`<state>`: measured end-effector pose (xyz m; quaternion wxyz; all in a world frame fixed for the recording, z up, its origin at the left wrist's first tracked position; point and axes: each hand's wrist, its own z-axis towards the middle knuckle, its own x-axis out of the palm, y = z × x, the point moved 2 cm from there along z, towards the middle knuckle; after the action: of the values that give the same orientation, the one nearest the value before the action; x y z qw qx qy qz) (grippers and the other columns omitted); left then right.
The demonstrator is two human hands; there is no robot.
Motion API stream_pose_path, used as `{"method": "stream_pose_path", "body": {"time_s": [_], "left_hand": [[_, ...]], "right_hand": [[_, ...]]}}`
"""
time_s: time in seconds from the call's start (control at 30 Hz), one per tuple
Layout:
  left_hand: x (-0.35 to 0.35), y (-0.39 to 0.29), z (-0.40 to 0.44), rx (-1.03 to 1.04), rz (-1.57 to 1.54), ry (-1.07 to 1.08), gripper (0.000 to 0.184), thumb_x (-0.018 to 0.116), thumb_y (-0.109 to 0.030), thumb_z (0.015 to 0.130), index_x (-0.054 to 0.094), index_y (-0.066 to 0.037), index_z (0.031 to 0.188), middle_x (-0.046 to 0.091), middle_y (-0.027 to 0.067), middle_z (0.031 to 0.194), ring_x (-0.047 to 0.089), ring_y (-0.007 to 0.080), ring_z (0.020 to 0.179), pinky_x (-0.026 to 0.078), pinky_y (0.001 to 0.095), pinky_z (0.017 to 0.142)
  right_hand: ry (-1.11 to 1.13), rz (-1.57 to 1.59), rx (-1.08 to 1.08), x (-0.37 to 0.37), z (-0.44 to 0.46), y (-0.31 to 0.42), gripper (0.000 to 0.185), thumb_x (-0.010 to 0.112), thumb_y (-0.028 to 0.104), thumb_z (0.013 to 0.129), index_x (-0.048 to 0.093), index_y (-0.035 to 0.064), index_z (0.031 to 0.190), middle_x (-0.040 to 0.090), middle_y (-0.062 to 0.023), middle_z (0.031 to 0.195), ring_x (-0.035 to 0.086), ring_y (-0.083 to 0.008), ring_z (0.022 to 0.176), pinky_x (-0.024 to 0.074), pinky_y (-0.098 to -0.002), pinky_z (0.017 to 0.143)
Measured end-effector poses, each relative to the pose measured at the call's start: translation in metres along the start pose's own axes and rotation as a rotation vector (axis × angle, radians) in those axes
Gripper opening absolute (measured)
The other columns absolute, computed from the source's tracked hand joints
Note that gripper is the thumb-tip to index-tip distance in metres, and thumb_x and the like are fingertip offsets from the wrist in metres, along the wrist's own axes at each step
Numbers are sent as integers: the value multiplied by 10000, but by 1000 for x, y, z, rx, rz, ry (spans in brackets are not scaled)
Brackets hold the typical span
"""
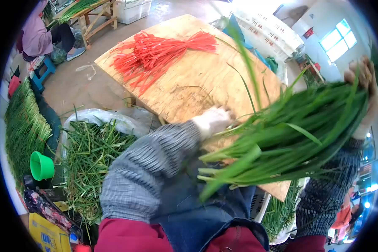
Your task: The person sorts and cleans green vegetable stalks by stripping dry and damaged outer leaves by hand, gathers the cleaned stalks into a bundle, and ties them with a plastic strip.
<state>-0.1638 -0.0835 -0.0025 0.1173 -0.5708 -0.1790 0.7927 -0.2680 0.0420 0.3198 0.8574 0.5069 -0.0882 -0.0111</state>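
A large loose bunch of garlic chives (298,130) lies slantwise over the right side of the wooden board, with its pale stem ends towards my body. My right hand (365,88) is closed around its leafy far end, at the right edge of the view. Just left of the bunch, my left hand (216,121) is low over the board (193,103), near the stems. Motion smears its fingers, and whether they grip anything does not show. Red plastic ties (155,56) are heaped on the board's far left part.
On my left stands a lined container of loose green trimmings (96,159). Beyond it are a green cup (42,166) and a long stack of chives (25,130). A crate (277,214) with greens is below the board's right side. A person (42,33) sits at far left.
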Motion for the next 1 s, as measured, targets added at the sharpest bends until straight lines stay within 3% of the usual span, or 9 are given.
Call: {"method": "stream_pose_path", "body": {"time_s": [0.1, 0.17, 0.23, 0.3, 0.43, 0.47, 0.6, 0.83, 1.0], "left_hand": [[-33, -19, -107, 24, -4, -232, 278, 584, -129, 671, 615, -59, 938, 581, 113, 1013, 539, 302, 951, 464, 369, 782], [-55, -24, -180, -75, 172, -393, 232, 581, -91, 648, 623, -59, 874, 605, 81, 883, 562, 283, 855, 471, 378, 707], [-63, -13, -266, -395, 302, -218, 227, 578, -74, 635, 644, -76, 852, 612, 82, 896, 561, 285, 870, 464, 391, 722], [-66, -11, -349, -662, 403, -121, 223, 582, -95, 647, 663, -99, 855, 629, 56, 884, 557, 271, 882, 440, 403, 771], [-73, -50, -424, -1282, 468, 88, 150, 586, -210, 727, 684, -136, 814, 646, -2, 930, 549, 242, 928, 358, 557, 853], [-75, -59, -419, -1363, 465, 95, 148, 596, -208, 732, 682, -130, 824, 645, -2, 937, 555, 239, 927, 386, 482, 866], [-51, -61, -402, -1188, 160, -277, 141, 590, -135, 762, 660, -69, 864, 635, 69, 971, 570, 261, 934, 442, 347, 843], [-84, -49, -272, -719, 279, -802, 209, 623, -35, 730, 610, -29, 939, 610, 140, 970, 563, 306, 916, 443, 373, 815], [-82, -29, -216, -854, 177, -498, 310, 641, -264, 750, 627, 10, 894, 613, 207, 855, 569, 350, 841, 446, 405, 745]], "right_hand": [[196, 227, -26, 30, 14, -33, 157, 376, 123, 936, 463, 9, 1001, 358, 14, 728, 380, -89, 665, 349, -233, 695], [361, 427, 12, 51, 22, -61, 155, 366, 124, 937, 465, 12, 976, 358, 16, 723, 374, -94, 658, 342, -244, 699], [438, 485, 25, 74, 26, -91, 173, 353, 141, 941, 464, 11, 971, 357, 20, 715, 365, -95, 647, 338, -253, 700], [597, 863, 89, 97, 32, -123, 165, 374, 148, 934, 487, 31, 960, 347, 35, 654, 357, -97, 616, 348, -258, 697], [381, 921, 195, 72, 32, -182, 165, 514, 176, 887, 551, 15, 906, 388, 42, 644, 396, -104, 639, 362, -298, 741], [305, 886, 174, 56, 33, -200, 160, 515, 172, 886, 546, 16, 903, 383, 39, 635, 396, -105, 627, 363, -298, 739], [3, 771, 199, -22, 21, -259, 131, 512, 148, 882, 531, 19, 876, 368, 28, 605, 395, -109, 587, 366, -295, 729], [35, 988, 202, -76, 3, -285, 105, 480, 105, 883, 522, 12, 861, 377, 17, 590, 405, -107, 567, 380, -297, 708], [29, 1011, 186, -81, -2, -290, 108, 472, 100, 887, 528, 9, 873, 364, 18, 583, 403, -104, 564, 380, -300, 707]]}}
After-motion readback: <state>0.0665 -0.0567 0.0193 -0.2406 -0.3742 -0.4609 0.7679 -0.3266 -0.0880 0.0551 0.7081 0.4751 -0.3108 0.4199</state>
